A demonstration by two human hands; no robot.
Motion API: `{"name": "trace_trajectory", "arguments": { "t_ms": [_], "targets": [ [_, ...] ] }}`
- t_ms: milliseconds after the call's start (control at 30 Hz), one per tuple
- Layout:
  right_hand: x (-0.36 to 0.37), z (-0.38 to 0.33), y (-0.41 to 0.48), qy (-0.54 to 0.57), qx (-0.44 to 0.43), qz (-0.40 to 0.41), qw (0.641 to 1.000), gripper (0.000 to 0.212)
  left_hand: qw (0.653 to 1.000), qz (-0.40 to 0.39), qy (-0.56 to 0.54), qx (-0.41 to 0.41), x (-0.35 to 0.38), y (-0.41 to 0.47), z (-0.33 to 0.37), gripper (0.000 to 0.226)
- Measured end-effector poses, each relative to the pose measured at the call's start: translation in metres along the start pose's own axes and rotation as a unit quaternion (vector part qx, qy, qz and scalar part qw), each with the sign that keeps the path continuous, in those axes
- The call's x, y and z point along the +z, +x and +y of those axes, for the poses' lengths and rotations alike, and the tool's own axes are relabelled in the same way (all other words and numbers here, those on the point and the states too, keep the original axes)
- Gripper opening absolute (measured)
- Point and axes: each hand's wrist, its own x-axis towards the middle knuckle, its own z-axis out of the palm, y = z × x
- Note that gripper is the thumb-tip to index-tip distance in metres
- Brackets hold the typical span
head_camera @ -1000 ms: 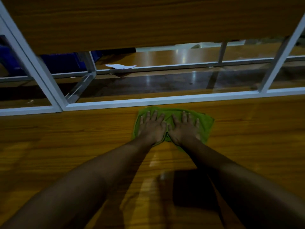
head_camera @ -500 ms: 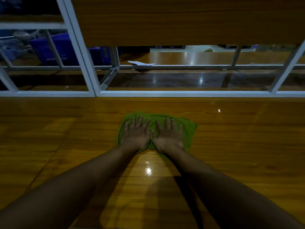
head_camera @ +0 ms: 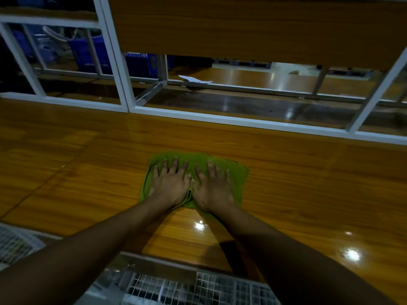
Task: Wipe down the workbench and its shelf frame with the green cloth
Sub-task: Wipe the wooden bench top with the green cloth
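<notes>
On the workbench (head_camera: 308,172), both hands have drawn the green cloth (head_camera: 239,172) nearer.

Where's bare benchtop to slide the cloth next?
Bare wood lies left of the green cloth, right of it, and between it and the white frame rail. Both the left hand and right hand cover the cloth's middle.
</notes>
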Motion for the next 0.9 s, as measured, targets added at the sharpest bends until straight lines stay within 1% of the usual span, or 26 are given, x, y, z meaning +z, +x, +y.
{"name": "trace_trajectory", "arguments": {
  "t_ms": [100,200,300,433,567,667,767,900],
  "targets": [
    [-0.006,0.038,-0.018,0.013,0.014,0.007,1.0,0.06,1.0,0.003,0.0,0.014,0.002,-0.007,0.043,0.059],
    [-0.012,0.081,-0.034,0.013,0.048,0.002,0.999,0.06,0.999,-0.015,-0.016,0.033,0.005,-0.005,0.092,0.058],
    [-0.017,0.117,-0.049,0.01,0.093,0.009,0.996,0.059,0.997,-0.022,-0.02,0.077,0.008,-0.002,0.135,0.058],
    [-0.013,0.133,-0.061,0.016,0.152,0.042,0.987,0.057,0.992,-0.05,-0.022,0.109,0.006,0.005,0.161,0.059],
    [-0.004,0.121,-0.071,0.006,0.215,0.06,0.975,0.06,0.987,-0.068,-0.017,0.143,0.007,0.004,0.157,0.06],
    [0.001,0.106,-0.08,-0.009,0.262,0.069,0.963,0.062,0.978,-0.066,-0.019,0.195,0.007,0.0,0.148,0.06],
    [0.004,0.077,-0.089,-0.011,0.282,0.064,0.957,0.063,0.971,-0.054,-0.023,0.23,0.007,-0.009,0.123,0.057],
    [0.009,0.021,-0.09,-0.01,0.285,0.071,0.956,0.065,0.971,-0.022,-0.01,0.239,0.005,-0.028,0.067,0.055]
  ]
}}
